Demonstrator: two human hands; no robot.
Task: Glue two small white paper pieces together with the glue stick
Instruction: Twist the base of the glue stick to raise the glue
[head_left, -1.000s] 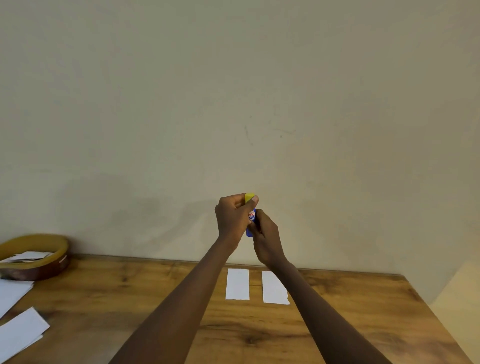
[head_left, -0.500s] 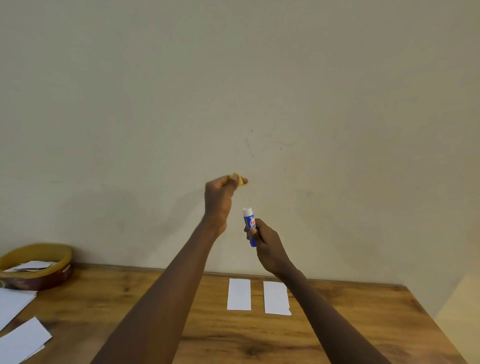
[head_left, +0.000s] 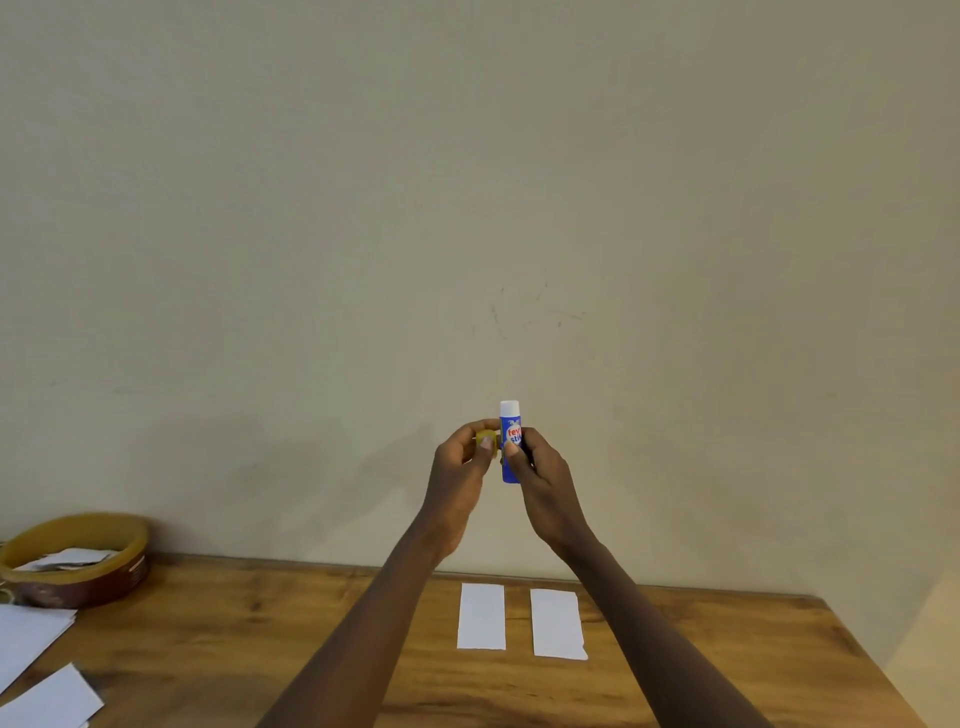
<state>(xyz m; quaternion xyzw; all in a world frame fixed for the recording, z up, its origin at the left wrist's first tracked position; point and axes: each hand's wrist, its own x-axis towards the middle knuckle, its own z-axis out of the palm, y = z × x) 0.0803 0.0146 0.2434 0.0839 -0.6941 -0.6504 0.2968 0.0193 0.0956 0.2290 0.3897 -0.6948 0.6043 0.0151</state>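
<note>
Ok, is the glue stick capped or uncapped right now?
Uncapped. The glue stick stands upright in the right hand with its white top bare; the left hand holds the yellow cap beside it.

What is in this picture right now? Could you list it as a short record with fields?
left hand: holds small yellow cap
right hand: holds blue-and-white glue stick upright, uncapped
two white paper strips: left one and right one, flat, side by side, apart
surface: wooden table
far left: round brown tray holding paper scraps; loose white sheets
</note>
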